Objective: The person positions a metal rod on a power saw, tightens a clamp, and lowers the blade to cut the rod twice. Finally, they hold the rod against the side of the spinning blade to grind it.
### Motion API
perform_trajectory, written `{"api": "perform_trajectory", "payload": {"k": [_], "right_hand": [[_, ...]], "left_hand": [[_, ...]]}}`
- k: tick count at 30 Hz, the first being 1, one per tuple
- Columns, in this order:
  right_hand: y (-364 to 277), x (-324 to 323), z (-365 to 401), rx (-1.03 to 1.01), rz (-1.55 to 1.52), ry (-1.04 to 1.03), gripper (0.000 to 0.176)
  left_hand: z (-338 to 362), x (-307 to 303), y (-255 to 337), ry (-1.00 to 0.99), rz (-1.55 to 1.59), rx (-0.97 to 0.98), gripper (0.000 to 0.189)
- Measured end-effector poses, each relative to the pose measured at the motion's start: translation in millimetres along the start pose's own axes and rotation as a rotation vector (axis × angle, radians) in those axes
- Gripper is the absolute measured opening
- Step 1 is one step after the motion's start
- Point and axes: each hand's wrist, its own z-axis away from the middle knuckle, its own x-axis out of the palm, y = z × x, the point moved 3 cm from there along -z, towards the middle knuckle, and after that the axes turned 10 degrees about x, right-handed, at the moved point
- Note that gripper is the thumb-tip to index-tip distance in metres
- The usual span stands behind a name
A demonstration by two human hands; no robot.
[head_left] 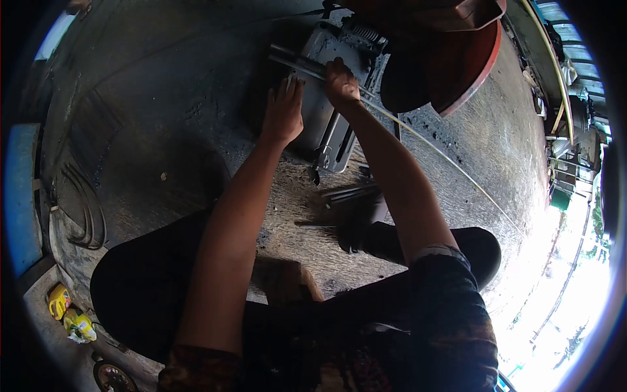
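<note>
A long metal bar (444, 153) runs from the lower right across a cut-off saw base (318, 110), its left part lying by a thicker metal piece (297, 60). My right hand (341, 83) is closed around the bar over the base. My left hand (285, 112) is flat with fingers stretched out, fingertips just below the left end of the metal piece. A clamp screw with a crank handle (324, 155) sits at the near end of the base. The saw's red blade guard (480, 68) hangs to the right of my right hand.
Short metal offcuts (353, 194) lie on the worn floor near my foot. A wooden block (287, 281) is between my legs. Curved rods (85, 209) and yellow containers (60, 302) are at the left. Clutter lines the right wall.
</note>
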Motion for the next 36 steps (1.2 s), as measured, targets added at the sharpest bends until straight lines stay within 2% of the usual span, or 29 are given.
{"api": "perform_trajectory", "payload": {"k": [5, 7, 13, 20, 23, 25, 26, 28, 31, 32, 36], "right_hand": [[8, 7, 3, -0.021, -0.169, -0.002, 0.024], [10, 6, 2, -0.002, -0.309, 0.105, 0.021], [-9, -4, -15, -0.142, -0.216, 0.188, 0.024], [-17, -4, -10, -0.018, -0.28, 0.214, 0.029], [-11, -1, 19, 0.031, -0.268, 0.28, 0.038], [-2, 1, 36, 0.106, -0.1, 0.229, 0.052], [1, 1, 42, 0.106, -0.101, 0.23, 0.052], [11, 3, 49, 0.23, -0.07, 0.196, 0.064], [18, 3, 57, 0.323, -0.122, 0.151, 0.071], [21, 0, 60, 0.277, -0.148, 0.134, 0.075], [28, -7, 63, 0.321, -0.253, 0.102, 0.079]], "left_hand": [[4, 3, -3, -0.049, -0.017, -0.01, 0.065], [4, 3, -3, -0.056, -0.017, -0.013, 0.065], [9, 13, -3, -0.086, -0.006, -0.05, 0.065], [10, 17, -4, -0.08, 0.02, -0.058, 0.066], [7, 16, -3, -0.07, 0.019, -0.045, 0.067], [6, 14, 1, -0.061, 0.019, -0.03, 0.067], [6, 13, 3, -0.046, 0.039, -0.025, 0.066], [3, 9, 5, -0.028, 0.056, -0.019, 0.065], [2, 7, 6, -0.051, 0.154, -0.019, 0.062], [1, 6, 8, -0.032, 0.142, -0.024, 0.061], [1, 5, 11, -0.03, 0.133, -0.021, 0.06]]}}
